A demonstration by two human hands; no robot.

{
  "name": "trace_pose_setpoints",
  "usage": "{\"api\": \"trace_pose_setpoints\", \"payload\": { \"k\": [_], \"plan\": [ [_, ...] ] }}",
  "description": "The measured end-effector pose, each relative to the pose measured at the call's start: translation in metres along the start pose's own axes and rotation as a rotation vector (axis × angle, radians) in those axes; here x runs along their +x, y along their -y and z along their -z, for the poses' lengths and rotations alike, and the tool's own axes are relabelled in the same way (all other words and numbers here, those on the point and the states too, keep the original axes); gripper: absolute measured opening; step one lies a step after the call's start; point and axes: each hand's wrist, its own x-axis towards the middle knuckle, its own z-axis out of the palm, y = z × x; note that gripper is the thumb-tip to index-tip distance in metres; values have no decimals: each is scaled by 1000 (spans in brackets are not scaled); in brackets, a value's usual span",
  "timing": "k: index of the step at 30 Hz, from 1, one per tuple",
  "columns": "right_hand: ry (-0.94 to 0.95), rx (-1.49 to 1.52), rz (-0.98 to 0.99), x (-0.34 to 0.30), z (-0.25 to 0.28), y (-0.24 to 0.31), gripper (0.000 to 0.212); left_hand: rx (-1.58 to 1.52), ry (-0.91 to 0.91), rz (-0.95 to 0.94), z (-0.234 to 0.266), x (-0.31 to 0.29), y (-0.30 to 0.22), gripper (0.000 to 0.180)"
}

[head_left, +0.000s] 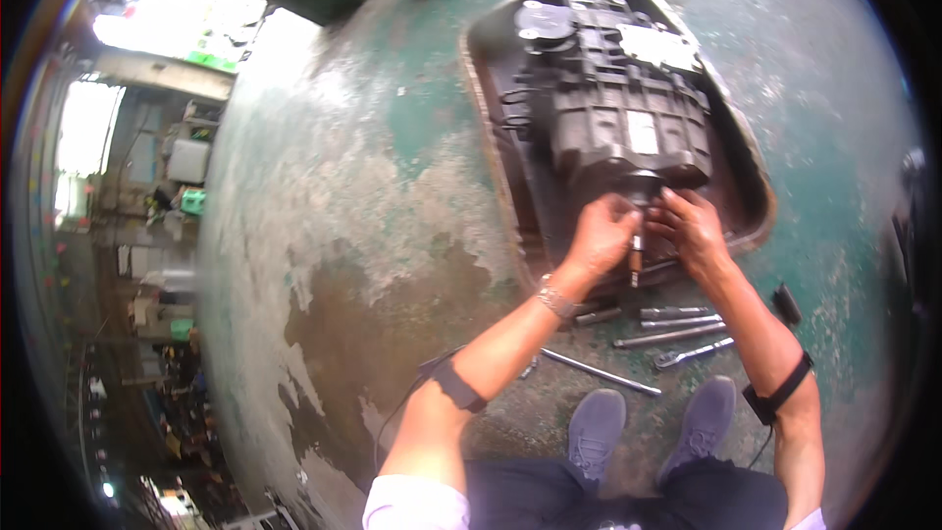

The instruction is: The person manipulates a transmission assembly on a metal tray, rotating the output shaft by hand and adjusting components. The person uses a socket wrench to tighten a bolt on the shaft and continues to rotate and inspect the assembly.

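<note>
A dark grey gearbox (613, 88), heavily ribbed and soiled with grease, is seen lying in a shallow rust-edged metal tray (491, 128) on the floor. Two pale rectangular labels are noted on its casing, and a round cap is seen at its far end. At its near end a short shaft (637, 253) projects toward the person, brown near its tip.

The left hand (599, 236) is closed about the housing end just beside the shaft; the right hand (695, 228) is curled against the opposite side of the same spot. What the fingers clasp is hidden by the hands themselves.

Just near of the tray, several long steel tools (677, 326) are laid out on the floor, among them a ratchet handle (601, 373) and extension bars. A small black object (787, 302) lies to their right. Two grey shoes (648, 427) are seen below the tools.

The concrete floor (334, 216) is painted green, the paint worn away in large pale and brown patches. At the left rim a cluttered workshop area is seen, bright daylight entering beyond it
</note>
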Motion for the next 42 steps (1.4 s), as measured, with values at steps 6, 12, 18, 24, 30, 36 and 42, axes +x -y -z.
{"api": "trace_pose_setpoints", "payload": {
  "k": [6,12,18,24,30,36,42],
  "plan": [
    [-115,159,-154,10,-1,-1,20,104,60,155,-1,9,17,9],
    [-101,278,-207,18,9,-13,14,138,51,137,-1,10,24,9],
    [-60,343,-241,16,5,-9,17,142,51,141,0,10,24,9],
    [-103,234,-192,7,-6,1,23,140,44,156,-1,9,18,9],
    [-142,74,-193,12,0,0,23,129,45,166,-2,9,19,9],
    [-32,168,-218,16,6,-4,17,155,52,205,3,9,17,9],
    [222,21,193,-6,12,-3,28,-219,171,26,1,-3,7,21]
  ]
}}
